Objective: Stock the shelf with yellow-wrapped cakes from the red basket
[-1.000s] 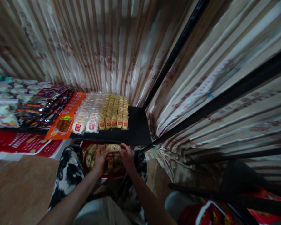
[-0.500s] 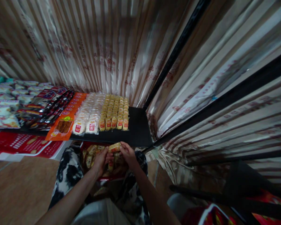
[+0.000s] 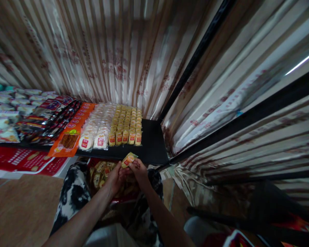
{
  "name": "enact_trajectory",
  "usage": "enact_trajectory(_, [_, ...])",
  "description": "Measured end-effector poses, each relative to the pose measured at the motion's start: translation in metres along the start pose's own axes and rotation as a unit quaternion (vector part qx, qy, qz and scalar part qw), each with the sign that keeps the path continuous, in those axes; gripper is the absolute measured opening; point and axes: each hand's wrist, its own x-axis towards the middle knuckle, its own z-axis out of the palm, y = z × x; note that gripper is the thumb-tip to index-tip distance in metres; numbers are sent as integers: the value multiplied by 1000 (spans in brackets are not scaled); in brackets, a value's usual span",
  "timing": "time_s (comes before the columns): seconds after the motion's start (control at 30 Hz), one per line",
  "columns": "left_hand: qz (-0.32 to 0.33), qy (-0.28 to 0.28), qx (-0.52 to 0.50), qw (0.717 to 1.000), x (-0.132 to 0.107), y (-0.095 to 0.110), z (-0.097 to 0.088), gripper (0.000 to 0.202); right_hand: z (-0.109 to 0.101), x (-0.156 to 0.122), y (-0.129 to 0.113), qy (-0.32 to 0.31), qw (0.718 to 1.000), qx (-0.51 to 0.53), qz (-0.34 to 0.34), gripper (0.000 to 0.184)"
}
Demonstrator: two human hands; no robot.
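Observation:
Between my two hands is a small yellow wrapped snack cake (image 3: pixel 128 160) with a red and orange label, its label side facing up. My left hand (image 3: pixel 115 177) is closed on its left end, and my right hand (image 3: pixel 139 172) pinches its right lower edge. Below them, between my knees, a red bag (image 3: pixel 119 200) holds many similar yellow wrapped snacks (image 3: pixel 101 173). In front, rows of yellow packs (image 3: pixel 125 132) stand lined up on the black shelf (image 3: pixel 153 140).
Left of the yellow rows lie white round packs (image 3: pixel 100 137), orange packets (image 3: pixel 70 139), dark red packets (image 3: pixel 45 118) and white bags (image 3: pixel 3 118). A striped curtain (image 3: pixel 113 51) hangs behind. Black metal posts (image 3: pixel 193 65) frame the shelf's right end.
Both hands have turned the snack cake from lying level to tilted, with its label face now showing. It has risen slightly toward the shelf edge.

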Motion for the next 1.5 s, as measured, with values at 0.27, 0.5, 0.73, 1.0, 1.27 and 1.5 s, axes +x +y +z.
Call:
enact_trajectory(0.27, [110, 11, 76, 991, 7, 3, 2, 21, 7, 35, -16, 23, 989, -118, -85, 26])
enact_trajectory(0.5, [271, 20, 180, 945, 33, 10, -2, 25, 23, 64, -32, 55, 941, -289, -166, 20])
enact_trajectory(0.73, [395, 38, 301, 867, 60, 21, 8, 25, 33, 75, -36, 72, 901, -375, -205, 24])
enact_trajectory(1.0, [390, 59, 362, 845, 69, 29, 15, 31, 35, 81, -32, 60, 920, -334, -195, 30])
enact_trajectory(1.27, [406, 40, 348, 844, 75, 29, 13, 31, 34, 70, -19, 59, 932, -287, -214, 23])
enact_trajectory(1.5, [463, 98, 407, 781, 75, 28, 11, 33, 33, 64, -12, 61, 911, -318, -254, 28])
